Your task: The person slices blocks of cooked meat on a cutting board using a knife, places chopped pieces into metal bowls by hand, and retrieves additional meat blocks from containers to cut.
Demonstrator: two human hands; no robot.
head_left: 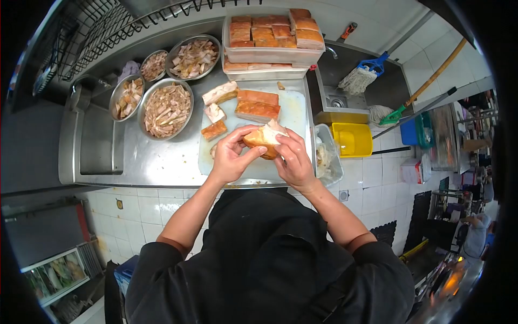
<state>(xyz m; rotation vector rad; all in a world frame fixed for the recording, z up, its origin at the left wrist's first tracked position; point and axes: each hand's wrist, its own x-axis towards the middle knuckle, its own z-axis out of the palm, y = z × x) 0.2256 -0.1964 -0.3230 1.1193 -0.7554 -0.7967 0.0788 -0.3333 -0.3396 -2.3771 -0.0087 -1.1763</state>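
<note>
Between my left hand [234,155] and my right hand [295,160] I hold a piece of cooked pork belly [259,137] with a golden-brown skin. Both hands are closed on it, above the near part of the white cutting board [294,108]. Just beyond my hands lie larger pork belly slabs [258,105] with brown skin. To their left are a pale, fatty chunk [220,93], a smaller chunk [215,113] and a brown-skinned piece [214,129]. Part of another piece is hidden behind my left hand.
Several metal bowls of cut meat [166,110] stand left of the board. Behind it are stacked plastic tubs [274,55] of pork belly. A clear plastic bin [329,162] and yellow tub [352,139] sit at the right. Sinks [101,148] flank the counter.
</note>
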